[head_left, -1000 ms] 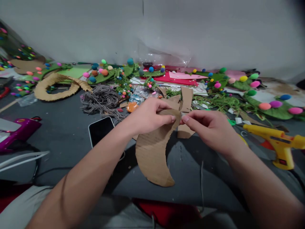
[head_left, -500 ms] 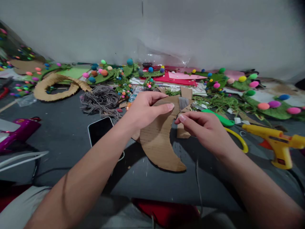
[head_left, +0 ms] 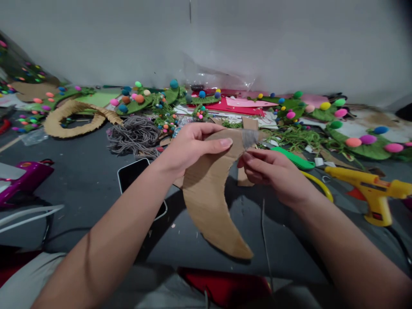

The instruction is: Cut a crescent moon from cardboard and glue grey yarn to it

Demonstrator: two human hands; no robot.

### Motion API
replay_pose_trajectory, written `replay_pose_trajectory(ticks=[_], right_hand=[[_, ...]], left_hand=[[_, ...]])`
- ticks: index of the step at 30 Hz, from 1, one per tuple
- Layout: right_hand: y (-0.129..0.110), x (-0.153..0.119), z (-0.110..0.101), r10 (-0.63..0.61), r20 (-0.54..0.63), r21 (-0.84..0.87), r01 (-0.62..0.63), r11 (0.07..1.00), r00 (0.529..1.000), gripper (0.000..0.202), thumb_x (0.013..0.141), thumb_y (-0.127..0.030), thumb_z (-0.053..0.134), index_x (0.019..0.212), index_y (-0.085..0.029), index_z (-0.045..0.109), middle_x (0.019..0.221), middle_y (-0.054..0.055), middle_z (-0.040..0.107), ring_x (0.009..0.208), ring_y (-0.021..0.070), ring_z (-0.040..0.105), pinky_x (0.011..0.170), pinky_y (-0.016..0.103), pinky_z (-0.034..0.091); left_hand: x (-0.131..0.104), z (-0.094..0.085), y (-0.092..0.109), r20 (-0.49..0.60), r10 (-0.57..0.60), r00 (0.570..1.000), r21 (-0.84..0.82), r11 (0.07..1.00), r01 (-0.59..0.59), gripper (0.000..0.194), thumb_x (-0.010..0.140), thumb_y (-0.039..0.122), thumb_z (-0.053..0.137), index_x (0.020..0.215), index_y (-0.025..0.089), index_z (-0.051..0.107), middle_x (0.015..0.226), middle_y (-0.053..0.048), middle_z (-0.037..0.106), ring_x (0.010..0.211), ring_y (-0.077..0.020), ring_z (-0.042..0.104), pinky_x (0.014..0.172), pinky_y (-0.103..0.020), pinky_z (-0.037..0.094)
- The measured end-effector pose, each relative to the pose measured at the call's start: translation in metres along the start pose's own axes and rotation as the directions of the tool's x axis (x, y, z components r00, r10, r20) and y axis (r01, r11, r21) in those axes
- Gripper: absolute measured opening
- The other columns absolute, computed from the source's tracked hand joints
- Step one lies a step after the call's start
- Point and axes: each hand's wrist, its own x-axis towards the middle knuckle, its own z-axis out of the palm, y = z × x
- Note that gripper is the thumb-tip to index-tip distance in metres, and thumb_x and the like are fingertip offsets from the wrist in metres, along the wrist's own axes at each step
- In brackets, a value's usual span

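A crescent-shaped piece of cardboard [head_left: 206, 193] is raised in front of me, its lower tip pointing down and right. My left hand [head_left: 199, 148] grips its upper left edge, thumb on the front face and fingers behind. Near the upper right end, a band of grey yarn [head_left: 249, 138] is wound around the cardboard. My right hand [head_left: 268, 167] pinches the yarn just below that band, its fingertips at the inner edge. A loose strand of yarn [head_left: 264, 231] hangs below this hand toward the table's front edge.
A phone [head_left: 131, 174] lies under my left forearm. Behind it sit a heap of grey yarn [head_left: 133, 135] and a tan paper-wrapped ring [head_left: 53, 122]. At right are a yellow glue gun [head_left: 370, 184] and green scissors-like handle [head_left: 294, 158]. Green leaves with pompoms [head_left: 367, 141] line the back.
The crescent has tilted, its lower tip coming lower and nearer me. My right hand has shifted slightly, still pinching by the yarn band, which now shows more fully across the cardboard.
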Motion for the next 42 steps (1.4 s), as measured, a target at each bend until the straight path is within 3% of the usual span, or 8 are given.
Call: replay_pose_trajectory(ticks=[5,9,12,21,24,28,32,42], right_hand=[[0.001,0.004,-0.007,0.158,0.075,0.114,-0.166,0.980,0.985,0.026,0.076,-0.026,0.073,0.064,-0.018,0.052,0.054,-0.008,0.029,0.048,0.0049,0.019,0.047,0.024,0.011],[-0.002,0.004,-0.014,0.236,0.056,0.019,-0.238,0.971,0.970,0.040,0.081,-0.044,0.077,0.065,-0.018,0.052,0.057,-0.008,0.030,0.049,0.0055,0.018,0.045,0.024,0.010],[-0.003,0.003,-0.019,0.247,0.068,-0.039,-0.245,0.969,0.967,0.041,0.082,-0.047,0.078,0.066,-0.017,0.056,0.057,-0.008,0.031,0.049,0.0052,0.017,0.045,0.024,0.010],[-0.008,-0.003,-0.018,0.024,-0.053,-0.276,-0.038,0.960,0.998,0.038,0.087,-0.053,0.074,0.076,-0.016,0.071,0.064,-0.001,0.052,0.055,0.0084,0.034,0.050,0.026,0.022],[-0.012,-0.007,-0.013,-0.094,-0.096,-0.373,0.052,0.926,0.991,0.037,0.092,-0.051,0.069,0.080,-0.017,0.074,0.060,-0.002,0.047,0.054,0.0092,0.033,0.049,0.027,0.021],[-0.012,-0.010,-0.004,-0.193,-0.122,-0.391,0.132,0.911,0.973,0.034,0.095,-0.049,0.066,0.086,-0.018,0.075,0.057,-0.005,0.038,0.053,0.0094,0.029,0.048,0.027,0.019],[-0.007,-0.010,0.004,-0.188,-0.074,-0.391,0.145,0.909,0.979,0.034,0.096,-0.047,0.063,0.085,-0.017,0.074,0.060,-0.005,0.041,0.055,0.0092,0.031,0.049,0.027,0.021],[0.000,-0.003,0.002,-0.101,-0.088,-0.327,0.067,0.943,0.991,0.036,0.095,-0.048,0.062,0.085,-0.016,0.073,0.058,-0.005,0.036,0.055,0.0101,0.030,0.051,0.028,0.020]], left_hand=[[-0.002,-0.005,0.005,0.262,-0.165,0.951,0.129,0.982,0.135,0.023,0.081,0.032,0.082,0.099,0.018,0.079,0.086,-0.004,0.078,0.072,-0.0141,0.069,0.063,-0.021,0.054],[-0.003,-0.004,0.009,0.369,-0.252,0.895,0.277,0.948,0.153,0.021,0.083,0.032,0.079,0.098,0.018,0.080,0.087,-0.004,0.078,0.072,-0.0140,0.068,0.061,-0.021,0.051],[-0.004,0.001,0.009,0.394,-0.285,0.874,0.354,0.924,0.142,0.020,0.084,0.031,0.076,0.098,0.017,0.080,0.086,-0.004,0.078,0.071,-0.0145,0.068,0.059,-0.021,0.050],[0.000,0.006,0.003,0.240,-0.231,0.943,0.494,0.865,0.086,0.020,0.082,0.032,0.072,0.094,0.019,0.081,0.081,-0.001,0.076,0.068,-0.0150,0.065,0.055,-0.022,0.045],[0.001,0.005,0.001,0.143,-0.170,0.975,0.479,0.874,0.082,0.020,0.082,0.032,0.070,0.092,0.018,0.080,0.079,-0.001,0.074,0.066,-0.0146,0.062,0.054,-0.023,0.043],[0.003,0.005,0.000,0.036,0.010,0.999,0.488,0.873,-0.026,0.020,0.083,0.032,0.069,0.089,0.016,0.079,0.080,-0.002,0.073,0.069,-0.0148,0.062,0.058,-0.024,0.043],[0.002,0.005,0.000,-0.051,0.084,0.995,0.449,0.892,-0.052,0.023,0.084,0.034,0.068,0.092,0.015,0.079,0.082,-0.003,0.073,0.072,-0.0160,0.063,0.061,-0.026,0.045],[0.002,0.005,-0.003,-0.143,0.071,0.987,0.209,0.977,-0.040,0.033,0.080,0.043,0.078,0.100,0.016,0.078,0.098,-0.007,0.077,0.082,-0.0191,0.068,0.070,-0.028,0.053]])
